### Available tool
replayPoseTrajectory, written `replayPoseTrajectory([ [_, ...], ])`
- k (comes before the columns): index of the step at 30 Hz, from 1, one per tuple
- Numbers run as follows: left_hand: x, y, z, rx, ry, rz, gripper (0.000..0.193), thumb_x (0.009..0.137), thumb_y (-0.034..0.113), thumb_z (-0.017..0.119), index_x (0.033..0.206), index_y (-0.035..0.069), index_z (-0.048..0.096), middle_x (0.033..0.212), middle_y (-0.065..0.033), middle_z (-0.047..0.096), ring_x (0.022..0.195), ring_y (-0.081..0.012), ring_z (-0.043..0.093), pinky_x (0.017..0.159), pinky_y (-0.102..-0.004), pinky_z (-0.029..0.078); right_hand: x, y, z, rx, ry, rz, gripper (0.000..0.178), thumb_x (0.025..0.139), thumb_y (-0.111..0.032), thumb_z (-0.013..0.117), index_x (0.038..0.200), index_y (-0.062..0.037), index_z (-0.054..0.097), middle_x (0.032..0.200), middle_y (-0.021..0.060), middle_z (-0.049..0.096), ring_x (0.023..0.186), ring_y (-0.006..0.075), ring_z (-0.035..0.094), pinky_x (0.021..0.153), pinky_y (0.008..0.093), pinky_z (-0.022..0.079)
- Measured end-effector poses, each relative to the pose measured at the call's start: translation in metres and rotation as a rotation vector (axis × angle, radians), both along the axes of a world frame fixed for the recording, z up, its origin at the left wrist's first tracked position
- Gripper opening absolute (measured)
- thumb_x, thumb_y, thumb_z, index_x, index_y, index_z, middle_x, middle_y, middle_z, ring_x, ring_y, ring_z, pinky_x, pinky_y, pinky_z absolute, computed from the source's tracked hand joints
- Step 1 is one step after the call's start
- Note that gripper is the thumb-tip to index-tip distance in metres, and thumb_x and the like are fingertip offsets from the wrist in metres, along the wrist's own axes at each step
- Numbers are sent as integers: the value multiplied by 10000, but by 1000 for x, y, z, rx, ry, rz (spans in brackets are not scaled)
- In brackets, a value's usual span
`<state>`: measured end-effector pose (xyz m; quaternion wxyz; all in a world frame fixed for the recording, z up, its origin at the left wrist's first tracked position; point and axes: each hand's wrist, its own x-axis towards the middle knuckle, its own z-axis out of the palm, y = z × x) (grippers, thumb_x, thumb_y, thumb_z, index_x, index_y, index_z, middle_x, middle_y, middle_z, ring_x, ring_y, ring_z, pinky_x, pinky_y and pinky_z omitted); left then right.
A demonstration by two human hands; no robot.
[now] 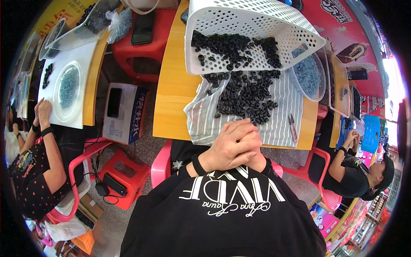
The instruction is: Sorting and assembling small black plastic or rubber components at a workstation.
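Note:
My left hand [224, 147] and my right hand [257, 159] are clasped together at the table's front edge, left over right. The fingers of both are folded closed against each other. Most of the right hand's fingers are hidden, and I see no tool or part between them. Just beyond the fingertips lies a loose heap of small black ring-like plastic parts [244, 99] on a grey striped cloth [201, 118]. To the right of my hands, thread snips [293, 127] rest on the cloth, touched by neither hand.
A white perforated basket [257, 17], tipped toward me, holds more black parts. Right of it stands a clear bowl [309, 73] of small bluish pieces. People [40, 158] sit at tables to the left and right. Red stools [124, 175] and a box [124, 112] are on the left.

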<state>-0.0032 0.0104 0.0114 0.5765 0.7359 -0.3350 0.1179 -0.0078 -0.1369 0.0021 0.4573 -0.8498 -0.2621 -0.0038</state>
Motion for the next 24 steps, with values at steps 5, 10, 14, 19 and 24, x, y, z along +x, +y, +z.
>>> replayPoseTrajectory([
  [5, -4, 4, 1, -181, 57, 124, 516, 866, 304, 662, 1247, -27, 550, 1247, -198, 561, 1206, -394, 502, 992, -459, 389, 9, 5, 21, -51, 2, -141, 198, 706, 45, 692, 891, 7, 634, 790, 151, 611, 642, 300, 604, 560, 366, 478],
  [10, -8, 13, -2, -364, 266, 349, 353, 927, 107, 600, 1229, -65, 544, 1184, -168, 580, 1036, -243, 568, 881, -329, 460, -5, 3, 35, 289, 109, -261, 294, 701, 110, 739, 966, 27, 644, 796, 105, 603, 655, 186, 579, 564, 278, 457],
  [14, -8, 13, -4, -445, 447, 182, 175, 956, 57, 565, 1079, -48, 633, 1012, -103, 610, 808, -130, 599, 695, -234, 473, -10, 5, 46, 301, 15, -254, 298, 712, 91, 758, 980, 19, 649, 798, 87, 605, 676, 147, 570, 564, 267, 448],
  [19, -11, 17, -4, -624, 794, -105, 139, 965, 80, 575, 963, -31, 657, 874, -37, 597, 609, -52, 516, 523, -184, 394, -12, 2, 45, 369, -3, -191, 293, 721, 45, 778, 985, 18, 654, 769, 85, 606, 670, 153, 573, 574, 256, 444],
  [24, -14, 15, -3, -678, 826, -159, 137, 963, 127, 601, 916, 5, 641, 750, 4, 581, 565, -32, 508, 460, -176, 377, -18, 5, 46, 266, -88, -192, 283, 719, 11, 790, 963, 44, 650, 744, 103, 607, 640, 189, 581, 569, 273, 451],
])
